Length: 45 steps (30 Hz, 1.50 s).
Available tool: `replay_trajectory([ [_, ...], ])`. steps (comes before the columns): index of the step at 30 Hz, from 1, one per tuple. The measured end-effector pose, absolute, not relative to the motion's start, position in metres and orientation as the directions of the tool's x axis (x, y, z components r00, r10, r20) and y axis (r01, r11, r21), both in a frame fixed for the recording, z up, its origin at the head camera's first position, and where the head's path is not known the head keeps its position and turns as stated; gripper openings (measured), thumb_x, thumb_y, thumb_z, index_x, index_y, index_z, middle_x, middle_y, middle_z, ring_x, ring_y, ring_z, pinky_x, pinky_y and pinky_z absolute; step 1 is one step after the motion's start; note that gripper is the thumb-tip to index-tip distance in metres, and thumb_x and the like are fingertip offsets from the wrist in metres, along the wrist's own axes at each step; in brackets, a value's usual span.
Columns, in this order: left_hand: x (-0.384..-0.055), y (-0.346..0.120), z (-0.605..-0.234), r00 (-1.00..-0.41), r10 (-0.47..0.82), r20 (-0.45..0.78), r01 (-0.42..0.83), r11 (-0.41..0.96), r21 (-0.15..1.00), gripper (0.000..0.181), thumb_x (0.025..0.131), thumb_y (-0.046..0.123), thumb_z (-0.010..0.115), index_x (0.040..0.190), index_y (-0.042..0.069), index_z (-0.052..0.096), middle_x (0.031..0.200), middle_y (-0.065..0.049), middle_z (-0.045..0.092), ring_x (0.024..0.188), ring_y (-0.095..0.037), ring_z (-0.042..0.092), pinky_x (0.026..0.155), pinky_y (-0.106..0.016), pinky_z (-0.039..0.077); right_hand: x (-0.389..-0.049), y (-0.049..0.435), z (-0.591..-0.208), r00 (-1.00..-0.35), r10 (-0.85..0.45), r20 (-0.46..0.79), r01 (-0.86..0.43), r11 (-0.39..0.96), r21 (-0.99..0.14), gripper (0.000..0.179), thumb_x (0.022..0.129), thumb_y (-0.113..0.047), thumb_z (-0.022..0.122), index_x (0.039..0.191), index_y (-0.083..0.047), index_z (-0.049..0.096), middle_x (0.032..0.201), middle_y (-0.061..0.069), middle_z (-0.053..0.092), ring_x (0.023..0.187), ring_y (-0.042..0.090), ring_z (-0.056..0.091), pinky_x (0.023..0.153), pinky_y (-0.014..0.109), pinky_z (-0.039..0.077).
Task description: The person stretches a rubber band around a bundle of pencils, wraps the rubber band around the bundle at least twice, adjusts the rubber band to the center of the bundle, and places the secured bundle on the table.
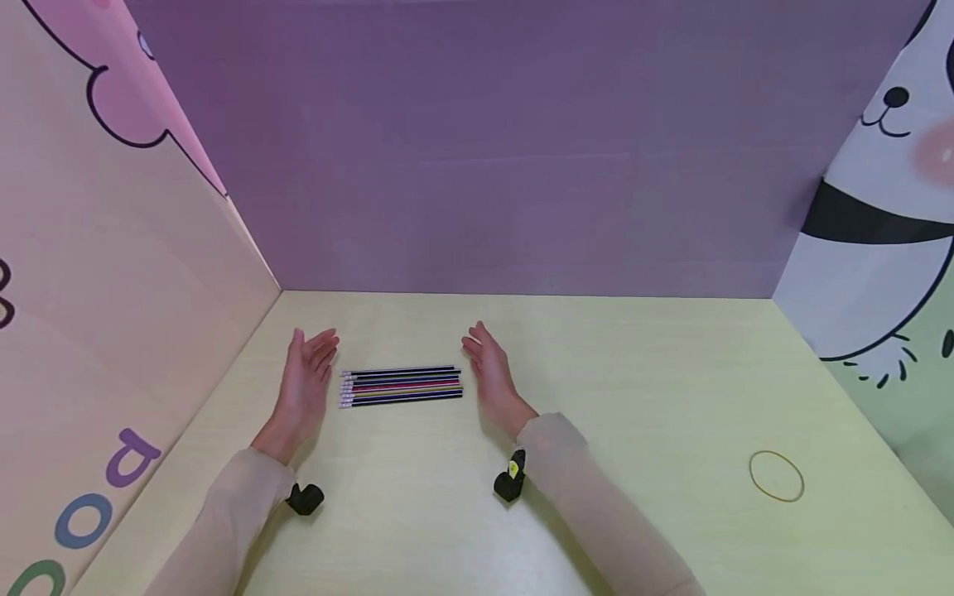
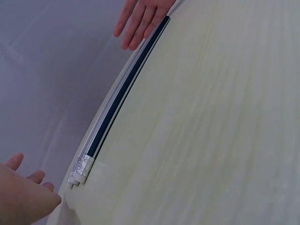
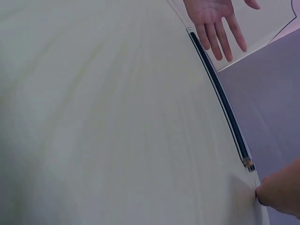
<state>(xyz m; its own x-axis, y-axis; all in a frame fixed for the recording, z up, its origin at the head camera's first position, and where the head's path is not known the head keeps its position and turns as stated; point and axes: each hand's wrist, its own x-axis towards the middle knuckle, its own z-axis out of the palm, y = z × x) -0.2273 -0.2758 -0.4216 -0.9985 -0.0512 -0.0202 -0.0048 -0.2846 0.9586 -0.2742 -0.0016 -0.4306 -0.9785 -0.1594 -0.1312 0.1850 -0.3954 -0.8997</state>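
Several pencils (image 1: 406, 386) lie side by side on the table, their white eraser ends to the left and dark barrels to the right. My left hand (image 1: 304, 381) stands on edge just left of the eraser ends, palm turned inward, fingers fairly straight. On the other side, my right hand (image 1: 492, 372) is beside the far ends, palm also inward and fingers extended. Neither hand holds anything, and small gaps separate both from the pencils. The left wrist view shows the nearest pencil (image 2: 126, 91) running between the hands; in the right wrist view its dark barrel (image 3: 222, 98) appears too.
A thin yellowish rubber band (image 1: 777, 476) lies in a loop on the right part of the pale wooden table (image 1: 641, 497). A purple panel (image 1: 522, 165) rises behind the table. Printed side panels stand at left (image 1: 134, 314) and right (image 1: 879, 281).
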Motion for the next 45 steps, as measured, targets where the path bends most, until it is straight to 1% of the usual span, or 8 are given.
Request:
replay_trajectory([
  [3,-0.231,-0.274,-0.426,-0.999,-0.033,-0.031,-0.02,-0.29,0.957,0.08,0.102,0.065,0.021,0.157,0.007,0.018,0.163,-0.011,0.011,0.153,-0.022,0.004,0.123,-0.032,-0.004,-0.271,-0.008,-0.432,-0.975,-0.191,-0.115,0.185,-0.404,-0.896,0.067,0.105,-0.045,0.04,0.155,-0.003,0.026,0.157,0.018,0.034,0.147,0.027,0.029,0.123,0.037,0.015],
  [6,-0.232,-0.271,-0.43,-0.999,-0.011,-0.04,-0.035,-0.295,0.955,0.081,0.102,0.065,0.02,0.158,0.006,0.016,0.165,-0.012,0.006,0.153,-0.021,0.004,0.123,-0.031,-0.004,-0.267,-0.012,-0.433,-0.97,-0.21,-0.119,0.196,-0.396,-0.897,0.07,0.104,-0.049,0.04,0.157,-0.005,0.024,0.159,0.015,0.032,0.148,0.025,0.028,0.123,0.037,0.013],
  [14,-0.23,-0.265,-0.434,-1.0,0.008,-0.017,-0.019,-0.285,0.958,0.082,0.103,0.064,0.02,0.158,0.004,0.014,0.165,-0.013,0.007,0.153,-0.022,0.004,0.123,-0.031,-0.004,-0.264,-0.018,-0.437,-0.971,-0.215,-0.108,0.191,-0.416,-0.889,0.069,0.104,-0.049,0.042,0.156,-0.007,0.026,0.159,0.011,0.033,0.149,0.024,0.026,0.124,0.04,0.01],
  [21,-0.23,-0.263,-0.437,-1.0,0.031,-0.001,-0.01,-0.294,0.956,0.081,0.103,0.063,0.02,0.158,0.003,0.014,0.166,-0.013,0.005,0.153,-0.021,0.004,0.123,-0.03,-0.002,-0.262,-0.016,-0.441,-0.96,-0.272,-0.071,0.181,-0.407,-0.895,0.068,0.104,-0.047,0.039,0.159,-0.011,0.021,0.163,0.007,0.024,0.152,0.022,0.015,0.124,0.045,0.001],
  [29,-0.231,-0.269,-0.434,-0.999,0.043,-0.017,-0.03,-0.306,0.952,0.082,0.103,0.063,0.021,0.158,0.003,0.01,0.166,-0.012,0.001,0.153,-0.02,0.002,0.123,-0.03,-0.002,-0.264,-0.012,-0.44,-0.968,-0.233,-0.094,0.19,-0.435,-0.88,0.071,0.103,-0.051,0.043,0.159,-0.013,0.02,0.163,0.007,0.026,0.152,0.021,0.016,0.124,0.037,0.007],
  [33,-0.231,-0.269,-0.433,-0.999,0.048,-0.011,-0.026,-0.331,0.943,0.081,0.104,0.061,0.02,0.158,0.002,0.008,0.166,-0.013,0.0,0.153,-0.02,0.001,0.123,-0.029,-0.002,-0.263,-0.016,-0.44,-0.972,-0.216,-0.092,0.181,-0.436,-0.882,0.071,0.103,-0.051,0.043,0.159,-0.013,0.02,0.162,0.006,0.028,0.152,0.021,0.015,0.124,0.04,0.004],
  [38,-0.23,-0.264,-0.433,-0.998,0.066,-0.006,-0.026,-0.298,0.954,0.081,0.104,0.061,0.019,0.158,0.002,0.008,0.167,-0.01,0.0,0.153,-0.019,-0.001,0.123,-0.029,-0.004,-0.262,-0.018,-0.441,-0.969,-0.226,-0.094,0.186,-0.427,-0.885,0.071,0.103,-0.051,0.041,0.159,-0.011,0.02,0.162,0.006,0.028,0.153,0.022,0.013,0.123,0.046,0.0],
  [45,-0.23,-0.265,-0.431,-0.997,0.077,-0.013,-0.035,-0.281,0.959,0.081,0.105,0.06,0.019,0.158,0.0,0.007,0.166,-0.014,0.0,0.153,-0.021,-0.001,0.123,-0.029,-0.004,-0.266,-0.011,-0.439,-0.961,-0.255,-0.104,0.207,-0.419,-0.884,0.069,0.104,-0.048,0.042,0.157,-0.01,0.022,0.16,0.008,0.031,0.152,0.022,0.014,0.124,0.039,0.005],
])
